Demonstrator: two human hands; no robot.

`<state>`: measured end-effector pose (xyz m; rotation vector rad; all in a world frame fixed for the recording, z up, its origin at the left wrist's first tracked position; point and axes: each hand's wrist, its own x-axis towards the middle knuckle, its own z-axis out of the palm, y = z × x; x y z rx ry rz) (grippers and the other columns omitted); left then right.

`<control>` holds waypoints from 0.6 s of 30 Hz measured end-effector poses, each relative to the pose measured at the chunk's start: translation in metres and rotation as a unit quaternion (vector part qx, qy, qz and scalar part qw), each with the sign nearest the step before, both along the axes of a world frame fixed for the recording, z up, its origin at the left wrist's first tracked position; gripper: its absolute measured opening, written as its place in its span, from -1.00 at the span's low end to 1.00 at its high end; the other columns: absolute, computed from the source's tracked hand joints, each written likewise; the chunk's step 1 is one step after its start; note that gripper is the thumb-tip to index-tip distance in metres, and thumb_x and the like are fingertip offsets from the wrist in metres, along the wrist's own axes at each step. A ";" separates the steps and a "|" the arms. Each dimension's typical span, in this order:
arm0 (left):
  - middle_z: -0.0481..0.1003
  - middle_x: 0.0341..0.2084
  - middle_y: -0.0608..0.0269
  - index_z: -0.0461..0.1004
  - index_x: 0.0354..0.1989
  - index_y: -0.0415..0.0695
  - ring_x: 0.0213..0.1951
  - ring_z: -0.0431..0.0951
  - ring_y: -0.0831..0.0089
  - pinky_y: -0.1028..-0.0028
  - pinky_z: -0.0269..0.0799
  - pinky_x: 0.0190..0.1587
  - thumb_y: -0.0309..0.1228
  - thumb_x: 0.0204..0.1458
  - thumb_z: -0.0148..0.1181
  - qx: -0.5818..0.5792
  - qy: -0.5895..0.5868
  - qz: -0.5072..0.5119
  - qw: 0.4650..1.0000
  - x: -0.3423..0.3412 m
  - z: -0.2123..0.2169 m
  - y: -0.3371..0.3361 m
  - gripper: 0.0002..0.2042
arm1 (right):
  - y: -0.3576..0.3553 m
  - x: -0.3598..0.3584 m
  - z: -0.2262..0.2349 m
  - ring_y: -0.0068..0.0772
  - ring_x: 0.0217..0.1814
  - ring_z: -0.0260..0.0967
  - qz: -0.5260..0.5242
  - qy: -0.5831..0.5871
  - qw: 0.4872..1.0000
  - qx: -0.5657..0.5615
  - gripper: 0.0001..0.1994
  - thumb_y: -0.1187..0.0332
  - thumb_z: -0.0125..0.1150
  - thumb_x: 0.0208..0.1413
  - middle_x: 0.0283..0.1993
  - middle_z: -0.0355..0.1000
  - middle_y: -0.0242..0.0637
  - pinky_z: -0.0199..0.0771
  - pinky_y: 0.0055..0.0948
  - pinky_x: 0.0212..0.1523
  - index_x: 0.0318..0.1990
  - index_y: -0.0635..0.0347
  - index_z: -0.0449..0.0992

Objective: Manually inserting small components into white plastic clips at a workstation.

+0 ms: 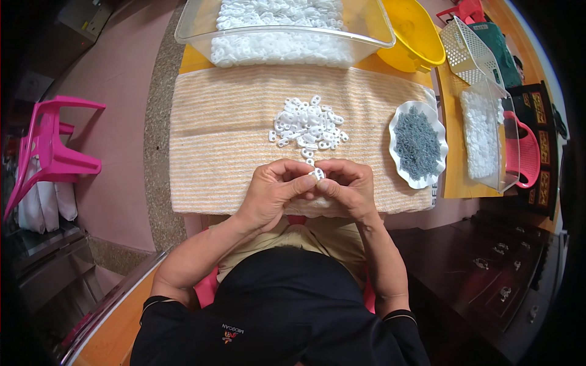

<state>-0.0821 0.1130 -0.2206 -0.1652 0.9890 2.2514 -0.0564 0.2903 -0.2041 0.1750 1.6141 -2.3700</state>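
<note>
Close to my body, over the near edge of the striped cloth (pixel 213 146), both hands meet at the fingertips. A small white plastic piece with holes (pixel 317 174) is pinched between them. My left hand (pixel 272 192) closes on it with thumb and forefinger, and my right hand (pixel 349 188) grips it from the other side. Just beyond the fingertips, a few similar pieces (pixel 309 157) trail toward a loose pile of white pieces (pixel 308 124). To the right stands a white wavy-edged plate (pixel 394 149) heaped with tiny blue-grey parts (pixel 417 144), too small to name.
At the far edge stands a clear tub (pixel 195 27) full of white pieces, beside a yellow basin (pixel 415 33). Further right are a white perforated basket (pixel 467 52) and another clear box (pixel 508 149) of white pieces. A pink stool (pixel 55 152) stands on the left floor.
</note>
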 end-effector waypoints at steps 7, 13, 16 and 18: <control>0.52 -0.34 0.26 0.46 -0.21 -0.20 -0.29 0.56 0.54 0.55 0.57 -0.20 -0.56 0.07 0.21 0.058 -0.046 -0.020 0.997 -0.002 0.001 0.001 -0.87 | 0.000 -0.001 -0.007 -0.56 -0.18 0.31 -0.009 0.112 0.993 0.045 -0.71 0.55 0.35 -0.03 -0.15 0.37 -0.25 0.35 -0.61 -0.18 -0.10 0.31 0.54; 0.51 -0.34 0.27 0.39 -0.32 -0.17 -0.26 0.56 0.51 0.56 0.55 -0.18 -0.58 0.07 0.20 0.092 -0.044 -0.049 0.994 -0.007 0.003 0.000 -0.90 | -0.001 0.001 -0.010 -0.52 -0.17 0.31 -0.020 0.153 0.987 0.037 -0.71 0.54 0.36 -0.04 -0.11 0.36 -0.21 0.35 -0.60 -0.18 -0.11 0.31 0.55; 0.50 -0.35 0.28 0.38 -0.33 -0.16 -0.26 0.55 0.53 0.56 0.53 -0.18 -0.58 0.07 0.21 0.105 -0.030 -0.049 0.993 -0.005 -0.002 -0.002 -0.89 | -0.004 0.003 -0.001 -0.51 -0.17 0.31 -0.019 0.145 0.986 0.075 -0.71 0.54 0.37 -0.05 -0.11 0.38 -0.20 0.35 -0.59 -0.18 -0.12 0.31 0.55; 0.50 -0.36 0.28 0.38 -0.34 -0.16 -0.26 0.54 0.53 0.56 0.53 -0.17 -0.58 0.06 0.22 0.112 -0.027 -0.046 0.992 -0.003 -0.004 -0.002 -0.88 | -0.005 0.004 -0.005 -0.51 -0.18 0.31 -0.019 0.160 0.983 0.083 -0.71 0.53 0.37 -0.05 -0.12 0.38 -0.20 0.35 -0.58 -0.19 -0.12 0.31 0.55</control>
